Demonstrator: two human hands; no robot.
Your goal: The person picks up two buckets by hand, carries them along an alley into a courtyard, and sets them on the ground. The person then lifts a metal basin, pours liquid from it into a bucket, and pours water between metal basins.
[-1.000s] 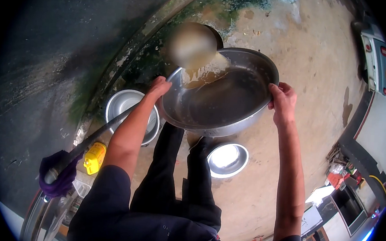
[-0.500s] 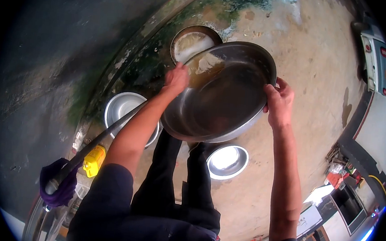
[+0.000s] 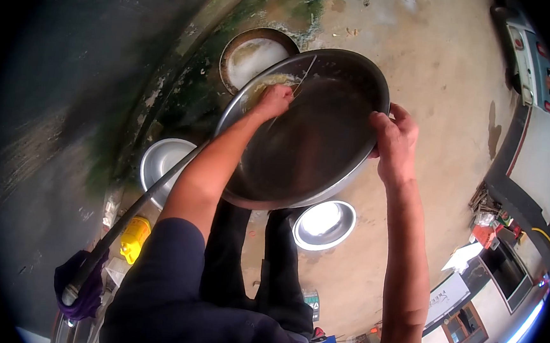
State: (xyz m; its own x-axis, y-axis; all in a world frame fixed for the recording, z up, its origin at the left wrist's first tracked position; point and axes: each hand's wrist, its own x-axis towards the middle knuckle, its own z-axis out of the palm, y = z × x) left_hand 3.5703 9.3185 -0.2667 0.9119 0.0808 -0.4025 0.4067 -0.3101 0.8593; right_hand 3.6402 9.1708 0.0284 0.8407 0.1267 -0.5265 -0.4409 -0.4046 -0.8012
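Note:
A large, wide metal basin (image 3: 315, 142) is held up and tilted in front of me. My right hand (image 3: 397, 142) is closed around its right rim, thumb on the inside. My left hand (image 3: 276, 101) is inside the basin near its left wall, fingers closed. A thin pale line (image 3: 305, 75) runs past these fingers; I cannot make out whether it is a stick or the edge of a flat tool. Pale, wet residue (image 3: 275, 80) shows on the wall beside that hand. Beyond the basin's upper left rim, a round pan (image 3: 227, 50) with whitish, foamy liquid stands on the ground.
A silver basin (image 3: 154, 163) sits at left, partly behind my arm. A smaller metal bowl (image 3: 323, 241) lies near my legs. A dark pole (image 3: 121, 224) with purple cloth (image 3: 81, 304) and a yellow jug (image 3: 134, 239) are at lower left. A vehicle (image 3: 540, 69) stands far right.
My left hand has moved from the basin's left rim to inside it, and the thin pale line now shows there. The basin is tipped differently, with the liquid that pooled by its rim no longer visible.

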